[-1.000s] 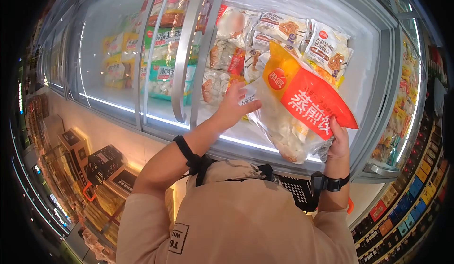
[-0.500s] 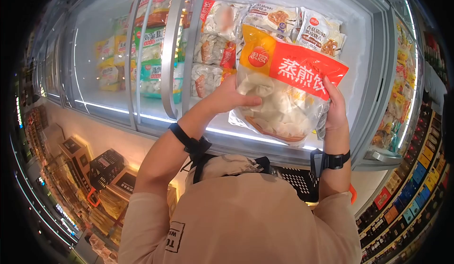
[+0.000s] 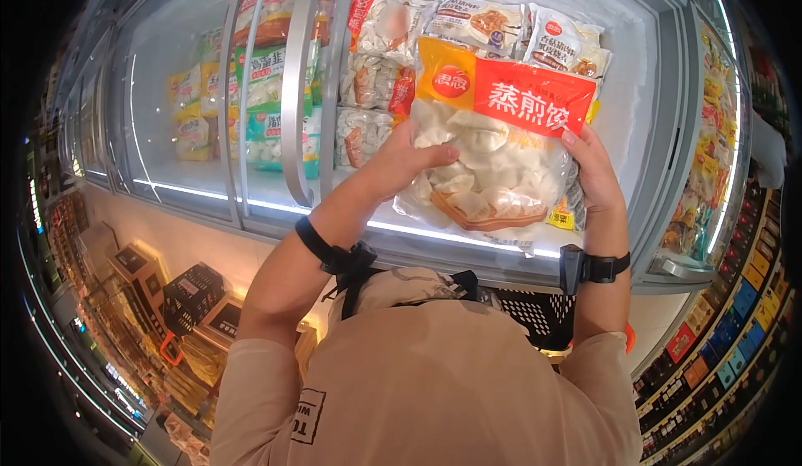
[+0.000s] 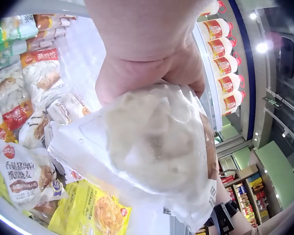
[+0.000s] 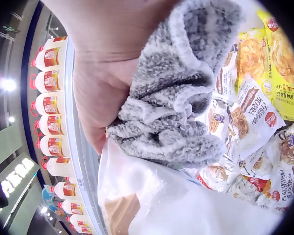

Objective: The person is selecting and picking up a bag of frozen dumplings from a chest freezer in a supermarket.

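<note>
A large clear bag of frozen dumplings [image 3: 489, 144] with a yellow and red header is held up over the open chest freezer, its printed front facing the head camera. My left hand [image 3: 403, 164] grips its left edge, thumb lying over the front. At the opposite side my right hand [image 3: 597, 169] pinches the bag just below the red header. A fuzzy grey cloth [image 5: 171, 93] is bunched in that right hand too, as the right wrist view shows. The left wrist view has the bag's pale, frosty back [image 4: 147, 142]; most of the left fingers are hidden behind the bag.
White shumai packs [image 3: 570, 42] and yellow packs [image 4: 88, 210] lie in the freezer below. Left of them are more dumpling bags [image 3: 372, 82] and a sliding glass lid with a metal handle [image 3: 294, 107]. A black basket [image 3: 535, 316] hangs near my waist. Bottles [image 5: 51, 103] line a shelf.
The bag has swung from a tilt to nearly level and moved left and up. My left hand, earlier apart from its edge, now grips it. The right hand keeps its hold.
</note>
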The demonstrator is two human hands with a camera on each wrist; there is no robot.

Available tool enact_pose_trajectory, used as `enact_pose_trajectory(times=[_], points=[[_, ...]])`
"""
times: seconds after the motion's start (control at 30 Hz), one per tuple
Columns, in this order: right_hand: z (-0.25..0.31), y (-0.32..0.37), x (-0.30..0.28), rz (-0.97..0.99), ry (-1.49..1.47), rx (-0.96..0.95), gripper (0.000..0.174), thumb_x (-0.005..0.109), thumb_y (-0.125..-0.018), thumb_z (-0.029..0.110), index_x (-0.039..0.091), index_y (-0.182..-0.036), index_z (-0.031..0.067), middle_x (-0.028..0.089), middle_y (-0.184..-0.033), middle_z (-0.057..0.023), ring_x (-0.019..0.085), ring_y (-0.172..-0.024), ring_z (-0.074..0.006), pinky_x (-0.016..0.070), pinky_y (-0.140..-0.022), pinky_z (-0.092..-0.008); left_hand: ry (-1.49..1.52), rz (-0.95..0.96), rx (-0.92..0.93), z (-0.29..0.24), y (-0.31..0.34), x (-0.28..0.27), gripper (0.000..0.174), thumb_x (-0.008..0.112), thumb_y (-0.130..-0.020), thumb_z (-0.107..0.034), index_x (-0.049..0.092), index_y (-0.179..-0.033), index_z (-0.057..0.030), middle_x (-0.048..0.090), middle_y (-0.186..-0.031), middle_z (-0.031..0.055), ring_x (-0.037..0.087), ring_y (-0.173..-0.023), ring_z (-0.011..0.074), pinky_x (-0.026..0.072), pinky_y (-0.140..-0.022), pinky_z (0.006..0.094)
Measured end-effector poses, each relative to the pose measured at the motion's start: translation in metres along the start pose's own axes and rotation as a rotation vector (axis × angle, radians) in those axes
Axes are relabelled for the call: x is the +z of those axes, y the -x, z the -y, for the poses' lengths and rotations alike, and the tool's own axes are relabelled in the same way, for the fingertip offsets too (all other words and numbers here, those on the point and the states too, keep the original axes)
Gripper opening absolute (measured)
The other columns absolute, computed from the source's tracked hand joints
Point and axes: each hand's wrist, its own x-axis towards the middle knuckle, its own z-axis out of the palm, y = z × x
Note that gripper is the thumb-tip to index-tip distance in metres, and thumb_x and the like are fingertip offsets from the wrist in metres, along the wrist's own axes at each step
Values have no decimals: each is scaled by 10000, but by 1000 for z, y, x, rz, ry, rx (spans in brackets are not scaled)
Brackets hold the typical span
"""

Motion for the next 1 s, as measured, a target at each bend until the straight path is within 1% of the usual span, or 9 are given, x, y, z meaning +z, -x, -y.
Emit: enact_pose_trajectory(times=[0.1, 0.23, 0.33, 0.43, 0.53, 0.73, 0.8, 0.93, 1.0], points=[[3, 0, -2, -1, 113, 24, 512, 668, -907, 219, 493, -1339, 6, 597, -1273, -72, 570, -1137, -141, 434, -991, -302, -50, 33, -41, -5, 1, -1, 688, 716, -809, -98, 381, -1402, -3, 549, -1295, 109, 562, -1165, 206, 464, -993, 335], [4, 0, -9, 31, 265, 38, 553, 701, -883, 230, 491, -1343, 6, 594, -1276, -70, 555, -1155, -144, 411, -1013, -303, -68, 35, -18, -3, 2, -3, 596, 723, -804, -73, 464, -1337, -9, 588, -1236, 76, 581, -1105, 165, 467, -966, 316], [-5, 4, -19, 58, 234, 14, 641, 728, -850, 279, 475, -1371, 4, 578, -1302, -78, 531, -1199, -155, 391, -1036, -310, -33, 3, -82, -6, 5, -2, 616, 724, -793, -72, 455, -1344, -12, 585, -1240, 79, 578, -1119, 172, 465, -971, 317], [-21, 5, -30, 160, 0, 98, 738, 750, -816, 335, 447, -1404, 7, 559, -1331, -84, 508, -1235, -164, 377, -1055, -315, 29, 0, -85, -12, 9, 0, 636, 726, -789, -80, 444, -1354, -14, 582, -1244, 83, 574, -1133, 179, 464, -975, 319], [-32, 11, -22, 192, -58, 194, 791, 747, -805, 358, 414, -1430, 7, 547, -1347, -82, 505, -1245, -176, 372, -1065, -318, 36, 25, -45, -12, 12, -2, 643, 722, -793, -87, 433, -1364, -16, 579, -1249, 82, 573, -1140, 180, 462, -978, 318], [-58, 20, -3, 106, -6, 155, 643, 674, -860, 221, 419, -1410, 8, 571, -1312, -89, 547, -1199, -186, 415, -1033, -323, -18, 37, -57, -24, 14, 4, 600, 713, -835, -140, 442, -1353, -5, 587, -1242, 80, 576, -1128, 171, 450, -986, 313], [-56, 21, 8, 48, -99, 123, 599, 657, -862, 179, 434, -1391, 9, 583, -1292, -93, 565, -1176, -188, 438, -1009, -323, -62, 18, -73, -32, 18, 10, 563, 703, -863, -171, 456, -1339, 0, 593, -1232, 82, 577, -1121, 168, 449, -982, 313], [-56, 21, 12, -32, -212, 69, 556, 633, -840, 118, 464, -1358, 6, 612, -1243, -111, 609, -1118, -206, 484, -962, -328, -34, 58, -88, -33, 15, 10, 468, 619, -939, -284, 513, -1299, -4, 617, -1194, 64, 585, -1086, 138, 462, -940, 293], [-57, 23, 8, 0, -308, 107, 546, 615, -828, 99, 477, -1347, 4, 622, -1227, -124, 622, -1100, -220, 493, -955, -335, 26, 84, -131, -25, 11, 2, 455, 565, -967, -338, 539, -1284, -11, 627, -1178, 53, 591, -1061, 125, 465, -915, 279]])
